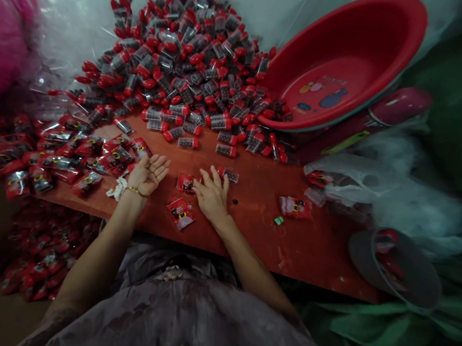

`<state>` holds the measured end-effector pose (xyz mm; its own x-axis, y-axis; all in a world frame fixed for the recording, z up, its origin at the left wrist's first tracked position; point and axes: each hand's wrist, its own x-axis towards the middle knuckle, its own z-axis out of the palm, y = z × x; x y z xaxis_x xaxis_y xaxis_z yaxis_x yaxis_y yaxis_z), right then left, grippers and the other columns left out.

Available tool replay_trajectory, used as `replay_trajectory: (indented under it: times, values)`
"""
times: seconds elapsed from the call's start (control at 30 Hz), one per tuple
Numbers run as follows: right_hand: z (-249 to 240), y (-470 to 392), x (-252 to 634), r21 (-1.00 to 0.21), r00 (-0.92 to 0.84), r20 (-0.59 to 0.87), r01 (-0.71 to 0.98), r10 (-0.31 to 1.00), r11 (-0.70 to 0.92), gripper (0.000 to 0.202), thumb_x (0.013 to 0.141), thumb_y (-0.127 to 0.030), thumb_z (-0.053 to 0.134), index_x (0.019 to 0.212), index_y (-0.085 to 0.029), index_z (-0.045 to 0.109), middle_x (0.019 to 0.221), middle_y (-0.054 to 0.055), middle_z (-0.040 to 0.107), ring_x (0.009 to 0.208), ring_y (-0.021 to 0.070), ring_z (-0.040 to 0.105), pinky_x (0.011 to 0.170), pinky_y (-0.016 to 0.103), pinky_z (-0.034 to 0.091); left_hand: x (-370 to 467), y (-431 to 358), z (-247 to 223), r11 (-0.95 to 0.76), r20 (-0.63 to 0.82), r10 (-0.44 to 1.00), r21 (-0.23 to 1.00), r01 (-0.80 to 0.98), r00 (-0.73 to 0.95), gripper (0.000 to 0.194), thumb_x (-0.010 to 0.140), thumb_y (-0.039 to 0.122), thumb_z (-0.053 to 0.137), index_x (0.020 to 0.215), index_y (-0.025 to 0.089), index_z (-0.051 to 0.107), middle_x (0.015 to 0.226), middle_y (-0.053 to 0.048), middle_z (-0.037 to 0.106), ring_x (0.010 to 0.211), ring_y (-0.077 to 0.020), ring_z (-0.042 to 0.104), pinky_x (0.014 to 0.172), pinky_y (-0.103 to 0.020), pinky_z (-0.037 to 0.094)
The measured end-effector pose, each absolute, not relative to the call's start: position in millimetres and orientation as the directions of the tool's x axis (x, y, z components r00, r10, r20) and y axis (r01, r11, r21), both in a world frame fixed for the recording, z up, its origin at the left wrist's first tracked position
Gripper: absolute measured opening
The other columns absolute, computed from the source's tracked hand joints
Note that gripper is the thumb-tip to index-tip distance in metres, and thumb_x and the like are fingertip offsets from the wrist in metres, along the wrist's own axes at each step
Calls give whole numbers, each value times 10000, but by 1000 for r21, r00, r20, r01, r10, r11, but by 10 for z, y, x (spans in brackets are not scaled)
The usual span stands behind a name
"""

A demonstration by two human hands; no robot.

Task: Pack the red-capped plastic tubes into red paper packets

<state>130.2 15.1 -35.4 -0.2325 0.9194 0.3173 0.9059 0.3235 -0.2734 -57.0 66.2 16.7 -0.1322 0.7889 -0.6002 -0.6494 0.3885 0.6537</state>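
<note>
The table [262,181] is orange-red. At twelve o'clock sits a big heap of little see-through tubes [192,58] with red caps — dark bits show inside. At nine o'clock lies a pile of shiny red packets [71,147], with a crumpled white scrap [116,188] beside it. Two more packets [180,213] lie near the middle. Around four o'clock — another red packet [294,207] and a tiny green piece [278,220].

Packet [184,182] partly behind right fingers [216,179]
</note>
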Motion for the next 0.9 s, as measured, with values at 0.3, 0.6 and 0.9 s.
replay_trajectory:
  times: [0.3,0.6,0.9]
  values:
    - [-348,114,1348,-403,-108,461,859,881,316,143,848,-335,588,872,-331,728,1134,-13,674,1188,247,483,1038,533,203,-231,203,33,82,-1,988,845,528,-153,504,727,518,612,1074,155,646,1041,-127,692,948,-258,643,841,-361,472]
    - [-138,54,1320,-644,100,522,697,847,315,176,840,-354,582,845,-272,738,1006,37,712,1013,202,571,954,406,396,-150,273,53,8,-9,1000,947,322,-1,345,723,477,630,858,170,709,783,-37,700,738,-174,623,676,-241,450]
    - [-73,57,1358,-985,35,86,152,996,80,323,825,-448,514,928,-186,674,756,19,681,700,151,620,656,260,488,-136,221,144,46,-51,984,998,34,168,211,695,368,687,702,159,714,650,-3,652,605,-115,528,609,-213,407]
